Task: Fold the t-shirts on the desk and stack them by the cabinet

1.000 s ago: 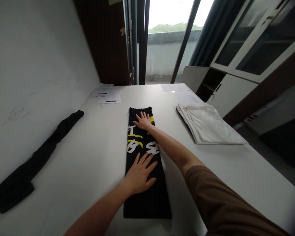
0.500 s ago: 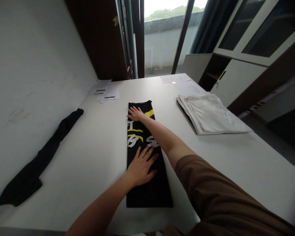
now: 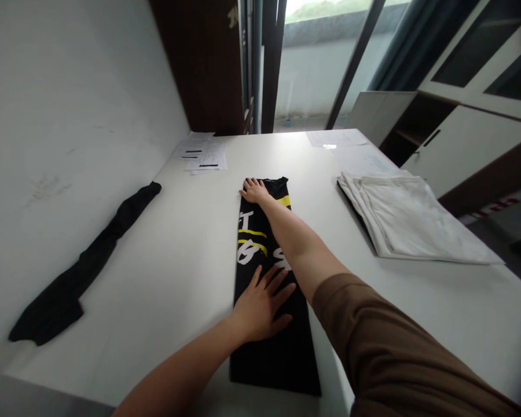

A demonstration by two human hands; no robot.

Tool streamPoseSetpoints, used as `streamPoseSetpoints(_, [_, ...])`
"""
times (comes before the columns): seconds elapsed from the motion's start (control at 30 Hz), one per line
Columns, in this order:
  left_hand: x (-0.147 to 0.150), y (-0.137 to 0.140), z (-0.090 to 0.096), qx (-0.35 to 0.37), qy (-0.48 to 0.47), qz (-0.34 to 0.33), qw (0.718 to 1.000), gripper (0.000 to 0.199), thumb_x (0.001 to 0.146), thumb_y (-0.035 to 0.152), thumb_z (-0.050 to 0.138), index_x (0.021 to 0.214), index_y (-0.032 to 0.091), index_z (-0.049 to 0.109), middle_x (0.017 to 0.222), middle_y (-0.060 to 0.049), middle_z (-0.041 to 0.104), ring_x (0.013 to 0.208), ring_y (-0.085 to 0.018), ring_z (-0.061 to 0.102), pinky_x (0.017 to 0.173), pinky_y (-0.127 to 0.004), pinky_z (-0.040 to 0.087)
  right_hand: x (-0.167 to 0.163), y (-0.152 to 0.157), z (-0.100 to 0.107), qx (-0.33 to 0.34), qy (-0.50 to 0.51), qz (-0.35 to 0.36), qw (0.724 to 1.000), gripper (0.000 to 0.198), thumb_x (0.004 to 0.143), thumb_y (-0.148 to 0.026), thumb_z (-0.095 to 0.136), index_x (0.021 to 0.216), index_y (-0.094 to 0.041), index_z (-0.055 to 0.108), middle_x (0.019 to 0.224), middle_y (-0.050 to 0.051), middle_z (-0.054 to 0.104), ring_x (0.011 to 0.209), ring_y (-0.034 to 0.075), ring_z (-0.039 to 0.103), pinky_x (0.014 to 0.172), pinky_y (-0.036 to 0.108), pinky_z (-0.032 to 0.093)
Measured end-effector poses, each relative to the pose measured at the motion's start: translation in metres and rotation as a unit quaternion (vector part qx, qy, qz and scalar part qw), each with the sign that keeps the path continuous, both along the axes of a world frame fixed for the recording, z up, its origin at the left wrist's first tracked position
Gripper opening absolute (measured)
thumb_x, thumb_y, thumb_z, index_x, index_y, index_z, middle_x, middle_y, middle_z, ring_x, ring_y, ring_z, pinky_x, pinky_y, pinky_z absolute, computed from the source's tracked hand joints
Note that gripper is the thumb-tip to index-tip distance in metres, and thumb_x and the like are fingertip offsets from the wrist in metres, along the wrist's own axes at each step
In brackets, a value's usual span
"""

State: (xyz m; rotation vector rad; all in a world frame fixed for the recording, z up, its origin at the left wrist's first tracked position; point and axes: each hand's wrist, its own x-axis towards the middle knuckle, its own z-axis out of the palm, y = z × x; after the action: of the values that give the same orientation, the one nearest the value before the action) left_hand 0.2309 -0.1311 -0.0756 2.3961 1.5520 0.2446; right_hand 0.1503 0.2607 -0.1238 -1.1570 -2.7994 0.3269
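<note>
A black T-shirt (image 3: 267, 365) with white and yellow print lies folded into a long strip, pointing away from me. My left hand (image 3: 263, 304) rests flat on its lower half, fingers spread. Farther off, my right hand (image 3: 255, 190) lies palm down at the shirt's far left corner, its fingers stretched out by the edge. Neither hand grips anything. Part of the print is hidden under my right forearm.
The shirt is on a white table (image 3: 191, 260). A folded white cloth (image 3: 412, 217) lies to the right, and a crumpled black garment (image 3: 99, 249) runs along the left by the wall. Paper sheets (image 3: 206, 155) sit at the far left, with more papers (image 3: 336, 139) at the far right.
My right hand has slid a little farther up the shirt, to its far edge. My left hand stays on the lower half. The view has turned slightly left.
</note>
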Motion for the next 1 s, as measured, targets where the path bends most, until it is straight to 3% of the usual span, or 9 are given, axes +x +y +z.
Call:
streamPoseSetpoints(0.13, [0.000, -0.002, 0.002, 0.009, 0.002, -0.002, 1.000, 0.068, 0.099, 0.057, 0.048, 0.158, 0.026, 0.034, 0.170, -0.008, 0.020, 0.158, -0.031, 0.007, 0.126, -0.060, 0.006, 0.011, -0.015, 0.017, -0.002, -0.013, 0.020, 1.000, 0.072, 0.103, -0.059, 0.032, 0.160, -0.013, 0.033, 0.169, 0.013, 0.018, 0.156, 0.033, 0.011, 0.124, 0.054, 0.010])
streamPoseSetpoints(0.23, [-0.001, -0.003, 0.002, 0.015, -0.003, 0.002, 1.000, 0.064, 0.099, 0.055, 0.049, 0.156, 0.027, 0.036, 0.169, -0.006, 0.021, 0.158, -0.029, 0.008, 0.126, -0.058, 0.005, 0.045, -0.039, 0.027, 0.032, 0.024, 0.061, 0.997, 0.070, 0.104, -0.059, 0.032, 0.161, -0.018, 0.033, 0.170, 0.008, 0.017, 0.157, 0.029, 0.008, 0.126, 0.048, 0.006])
streamPoseSetpoints(0.33, [0.003, -0.008, 0.003, 0.019, -0.014, -0.006, 1.000, 0.061, 0.100, 0.053, 0.047, 0.156, 0.028, 0.038, 0.169, -0.005, 0.024, 0.157, -0.028, 0.010, 0.127, -0.055, 0.005, 0.105, -0.080, 0.033, 0.012, 0.051, 0.050, 0.997, 0.067, 0.106, -0.059, 0.023, 0.159, -0.019, 0.038, 0.169, 0.006, 0.020, 0.156, 0.027, 0.012, 0.125, 0.046, 0.015])
streamPoseSetpoints(0.43, [0.016, -0.021, 0.002, 0.018, -0.025, -0.048, 0.998, 0.064, 0.100, 0.055, 0.048, 0.156, 0.026, 0.038, 0.168, -0.007, 0.026, 0.157, -0.029, 0.014, 0.127, -0.054, 0.006, 0.179, -0.140, 0.033, 0.003, 0.088, 0.040, 0.995, 0.062, 0.107, -0.052, 0.019, 0.159, -0.023, 0.038, 0.167, 0.002, 0.026, 0.155, 0.024, 0.021, 0.125, 0.043, 0.022])
streamPoseSetpoints(0.57, [0.047, -0.047, 0.001, 0.027, -0.046, -0.136, 0.989, 0.064, 0.101, 0.056, 0.044, 0.156, 0.023, 0.038, 0.167, -0.011, 0.028, 0.155, -0.031, 0.019, 0.126, -0.055, 0.009, 0.275, -0.221, 0.025, -0.014, 0.058, 0.083, 0.995, 0.053, 0.106, -0.046, 0.031, 0.156, -0.032, 0.043, 0.164, -0.004, 0.031, 0.153, 0.020, 0.026, 0.127, 0.043, 0.022])
streamPoseSetpoints(0.7, [0.061, -0.062, 0.005, 0.040, -0.065, -0.182, 0.980, 0.061, 0.101, 0.051, 0.047, 0.154, 0.021, 0.040, 0.165, -0.012, 0.033, 0.153, -0.031, 0.025, 0.125, -0.054, 0.014, 0.341, -0.278, 0.023, 0.000, 0.082, 0.133, 0.988, 0.050, 0.106, -0.033, 0.035, 0.156, -0.030, 0.042, 0.163, 0.001, 0.035, 0.152, 0.022, 0.028, 0.126, 0.051, 0.024])
streamPoseSetpoints(0.8, [0.044, -0.067, 0.010, 0.051, -0.078, -0.176, 0.980, 0.061, 0.099, 0.045, 0.053, 0.155, 0.024, 0.039, 0.164, -0.010, 0.035, 0.152, -0.030, 0.028, 0.126, -0.051, 0.016, 0.371, -0.313, 0.032, 0.006, 0.085, 0.184, 0.979, 0.055, 0.104, -0.035, 0.048, 0.158, -0.028, 0.039, 0.164, 0.006, 0.032, 0.153, 0.025, 0.026, 0.125, 0.053, 0.024])
streamPoseSetpoints(1.0, [-0.032, -0.095, 0.009, 0.051, -0.054, -0.066, 0.995, 0.066, 0.091, 0.013, 0.052, 0.154, 0.029, 0.040, 0.162, -0.005, 0.038, 0.150, -0.027, 0.033, 0.125, -0.052, 0.023, 0.388, -0.363, 0.051, -0.020, 0.073, 0.248, 0.966, 0.073, 0.095, -0.038, 0.062, 0.161, -0.025, 0.033, 0.168, 0.010, 0.023, 0.153, 0.028, 0.024, 0.126, 0.052, 0.021])
